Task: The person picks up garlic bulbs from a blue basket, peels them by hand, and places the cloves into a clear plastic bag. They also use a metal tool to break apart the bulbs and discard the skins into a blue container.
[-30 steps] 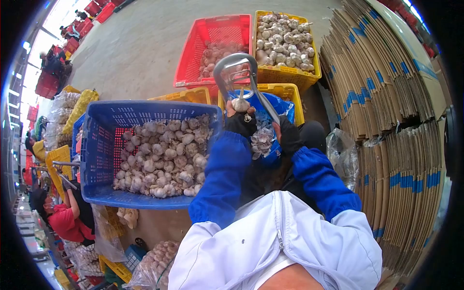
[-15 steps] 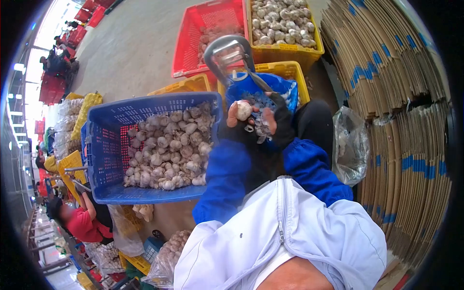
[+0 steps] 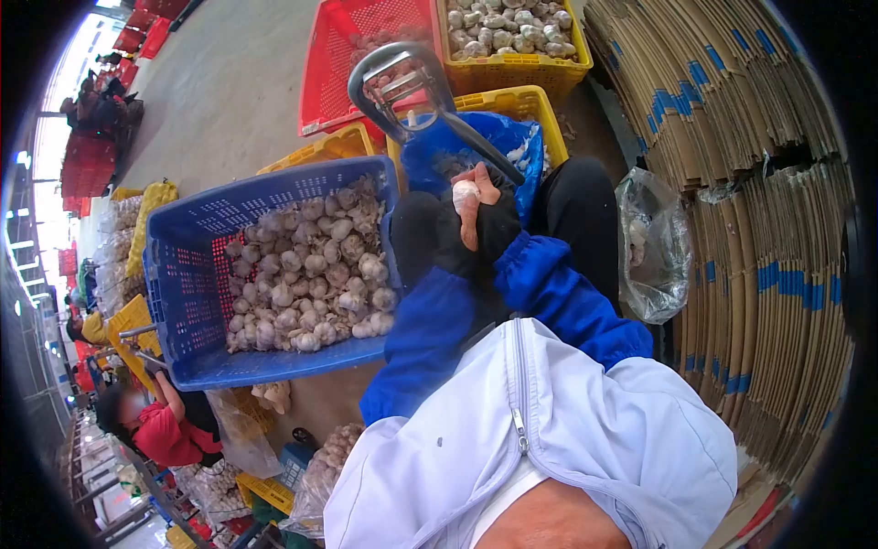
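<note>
A pale garlic bulb sits between my two hands, just above my lap. My left hand, in a dark fingerless glove, is closed around it from below. Bare fingertips of my right hand, gloved the same way, press against the bulb from the other side. Partly hidden behind the hands is a blue liner with loose garlic skins inside, set in a yellow crate. A grey curved handle with a metal frame rises over it. To the left, a blue crate holds many garlic bulbs.
Ahead stand a red crate and another yellow crate with bulbs. Stacked flattened cardboard lines the right side, beside a clear plastic bag. A person in a red shirt is at lower left.
My right hand has come across to the garlic bulb, and both hands are now together on it. The view has shifted slightly, so surrounding crates appear higher and farther left.
</note>
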Tool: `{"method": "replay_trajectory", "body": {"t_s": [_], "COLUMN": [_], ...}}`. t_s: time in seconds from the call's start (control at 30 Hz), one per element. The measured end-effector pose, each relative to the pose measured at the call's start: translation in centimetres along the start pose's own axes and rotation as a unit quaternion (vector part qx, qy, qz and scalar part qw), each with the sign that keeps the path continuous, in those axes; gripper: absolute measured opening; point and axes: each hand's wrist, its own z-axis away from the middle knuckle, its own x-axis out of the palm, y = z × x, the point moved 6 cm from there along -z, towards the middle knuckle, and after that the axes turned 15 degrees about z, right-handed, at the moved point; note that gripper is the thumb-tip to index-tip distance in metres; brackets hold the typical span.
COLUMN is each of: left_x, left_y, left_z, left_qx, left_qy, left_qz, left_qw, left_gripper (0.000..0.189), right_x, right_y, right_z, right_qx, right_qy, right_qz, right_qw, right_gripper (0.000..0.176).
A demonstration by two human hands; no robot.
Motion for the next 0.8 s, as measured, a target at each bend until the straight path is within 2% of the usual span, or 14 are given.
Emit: {"method": "replay_trajectory", "body": {"t_s": [0.03,0.1,0.13,0.23,0.27,0.33,0.4,0.43,0.5,0.53,0.6,0.67,0.7,0.8], "left_x": [-0.3,-0.4,-0.4,-1.8,-2.6,-1.7,-1.6,-1.7,-3.4,-6.0,-6.9,-3.1,-1.5,1.7], "left_y": [-0.7,-2.1,-2.6,-6.0,-6.3,-3.6,-1.4,-0.3,-2.4,-6.3,-7.7,-4.3,-3.3,-1.6], "left_z": [0.0,0.0,0.1,0.9,1.2,1.5,2.3,2.6,2.4,1.9,1.9,2.5,2.9,3.9], "left_qx": [-0.01,-0.04,-0.054,-0.181,-0.164,-0.129,-0.04,0.007,-0.022,-0.023,-0.089,-0.198,-0.248,-0.359], "left_qy": [-0.008,-0.021,-0.027,-0.017,-0.029,-0.054,0.012,0.045,0.068,0.063,0.106,0.14,0.15,0.067], "left_qz": [0.032,0.222,0.314,0.421,0.342,0.179,0.016,-0.068,-0.09,-0.133,0.053,0.43,0.564,0.761], "left_qw": [0.999,0.974,0.947,0.889,0.925,0.974,0.999,0.997,0.993,0.989,0.989,0.87,0.773,0.536], "left_gripper": [0.028,0.034,0.037,0.04,0.042,0.048,0.052,0.054,0.059,0.056,0.049,0.043,0.04,0.036], "right_x": [-0.4,-1.0,-1.0,-1.5,-1.5,-1.8,-1.8,-1.5,-0.9,-1.5,-1.7,-1.9,-1.9,-2.3], "right_y": [0.6,0.9,1.6,2.1,1.7,1.5,0.5,0.0,-0.4,-0.9,0.0,-1.9,-2.3,-3.7], "right_z": [-0.3,-0.8,-0.8,-0.4,-0.2,0.3,0.6,0.6,1.3,1.3,2.5,2.9,2.8,3.0], "right_qx": [0.037,0.109,0.057,0.132,0.151,0.178,0.212,0.162,0.062,-0.062,0.05,0.106,0.091,0.077], "right_qy": [-0.017,-0.058,0.009,0.023,-0.03,-0.059,-0.115,-0.176,-0.291,-0.337,-0.333,-0.322,-0.301,-0.237], "right_qz": [-0.037,-0.106,-0.129,-0.231,-0.296,-0.259,-0.25,-0.212,-0.135,0.034,0.024,-0.011,-0.067,-0.212], "right_qw": [0.999,0.987,0.99,0.964,0.943,0.948,0.938,0.947,0.945,0.939,0.941,0.941,0.947,0.945], "right_gripper": [0.029,0.03,0.029,0.028,0.026,0.027,0.028,0.028,0.03,0.032,0.032,0.033,0.032,0.028]}}
